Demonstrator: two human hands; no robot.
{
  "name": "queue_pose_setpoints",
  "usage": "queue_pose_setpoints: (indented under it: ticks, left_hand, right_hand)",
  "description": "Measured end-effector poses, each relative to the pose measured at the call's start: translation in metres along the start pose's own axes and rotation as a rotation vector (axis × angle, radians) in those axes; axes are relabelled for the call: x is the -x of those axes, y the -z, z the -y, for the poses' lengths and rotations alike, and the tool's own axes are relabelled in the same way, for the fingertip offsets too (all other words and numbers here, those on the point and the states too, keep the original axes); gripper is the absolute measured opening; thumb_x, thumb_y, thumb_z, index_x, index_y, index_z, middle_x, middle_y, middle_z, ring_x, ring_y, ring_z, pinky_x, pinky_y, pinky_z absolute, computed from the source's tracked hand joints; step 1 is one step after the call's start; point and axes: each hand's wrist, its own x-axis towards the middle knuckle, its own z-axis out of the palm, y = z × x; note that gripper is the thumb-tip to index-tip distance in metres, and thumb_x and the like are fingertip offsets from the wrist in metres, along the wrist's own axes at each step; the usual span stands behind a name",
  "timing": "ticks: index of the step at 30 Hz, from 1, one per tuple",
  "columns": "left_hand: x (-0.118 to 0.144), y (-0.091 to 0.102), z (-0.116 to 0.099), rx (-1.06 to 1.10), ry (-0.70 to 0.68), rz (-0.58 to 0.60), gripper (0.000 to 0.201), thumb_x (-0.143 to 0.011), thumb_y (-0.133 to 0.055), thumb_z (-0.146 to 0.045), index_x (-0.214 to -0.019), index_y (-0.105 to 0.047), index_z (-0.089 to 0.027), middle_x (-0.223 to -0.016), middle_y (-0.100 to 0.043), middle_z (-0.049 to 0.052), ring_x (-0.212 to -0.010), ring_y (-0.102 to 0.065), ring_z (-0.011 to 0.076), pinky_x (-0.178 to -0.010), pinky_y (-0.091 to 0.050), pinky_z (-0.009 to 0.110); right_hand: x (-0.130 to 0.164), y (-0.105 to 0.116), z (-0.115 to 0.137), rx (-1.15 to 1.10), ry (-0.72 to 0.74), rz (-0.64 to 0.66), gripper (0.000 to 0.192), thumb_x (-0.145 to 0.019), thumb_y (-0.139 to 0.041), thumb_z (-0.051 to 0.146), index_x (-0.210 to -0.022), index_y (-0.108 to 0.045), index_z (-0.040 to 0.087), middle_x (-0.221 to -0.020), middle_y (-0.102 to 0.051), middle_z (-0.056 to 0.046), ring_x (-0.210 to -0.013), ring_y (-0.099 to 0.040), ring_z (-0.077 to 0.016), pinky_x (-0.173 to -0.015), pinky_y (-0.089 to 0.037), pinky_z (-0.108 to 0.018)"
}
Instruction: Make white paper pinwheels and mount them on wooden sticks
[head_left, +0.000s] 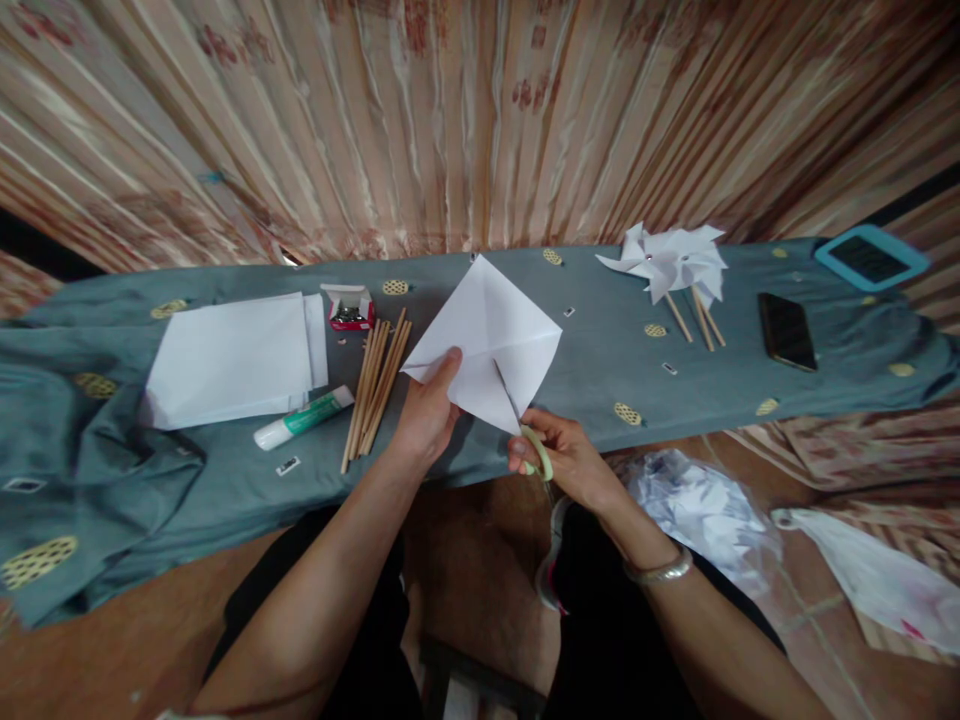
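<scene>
The left hand (429,410) pinches the paper square (487,345) at its 8 o'clock edge, thumb on top, lifting it off the table (600,330) so the blades can pass; the right hand (566,460), fingers closed through the scissors (525,430), cuts in from the 6 o'clock corner along a diagonal crease. The sheet is white, set diamond-wise, with folds crossing at its centre; wooden sticks (375,385) lie at its 9 o'clock.

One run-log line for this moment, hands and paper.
left hand: holds white paper square | right hand: scissors cutting in from a corner | nearby: wooden sticks, glue stick
</scene>
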Motion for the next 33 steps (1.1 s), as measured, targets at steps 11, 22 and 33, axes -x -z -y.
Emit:
queue_pose_setpoints:
  ticks: [11,22,33]
  left_hand:
    - [0.0,0.001,-0.001,-0.012,0.0,-0.001,0.037,-0.078,-0.073,-0.022,-0.114,-0.062,-0.015,-0.112,-0.071,0.01,-0.102,-0.067,0.0224,-0.089,-0.055,0.033]
    - [-0.002,0.002,0.001,-0.018,-0.035,0.016,0.034,-0.08,-0.069,-0.02,-0.113,-0.062,-0.014,-0.113,-0.071,0.01,-0.106,-0.067,0.024,-0.094,-0.054,0.035]
    - [-0.013,0.02,-0.022,0.004,-0.116,-0.076,0.03,-0.081,-0.066,-0.014,-0.111,-0.064,-0.018,-0.101,-0.074,0.005,-0.089,-0.07,0.0185,-0.083,-0.057,0.03]
  right_hand:
    - [-0.002,-0.002,-0.001,-0.091,-0.057,-0.041,0.048,-0.053,-0.088,0.052,-0.077,-0.063,0.018,-0.053,-0.061,0.005,-0.046,-0.053,-0.0063,-0.046,-0.043,-0.018]
    - [0.0,0.0,0.0,-0.038,-0.054,0.014,0.048,-0.06,-0.085,0.05,-0.087,-0.061,0.019,-0.058,-0.064,0.005,-0.049,-0.057,-0.0074,-0.049,-0.046,-0.019]
    - [0.022,0.036,0.014,0.069,-0.193,0.221,0.065,-0.062,-0.082,0.055,-0.112,-0.064,0.018,-0.069,-0.067,0.001,-0.06,-0.061,-0.0108,-0.056,-0.047,-0.023]
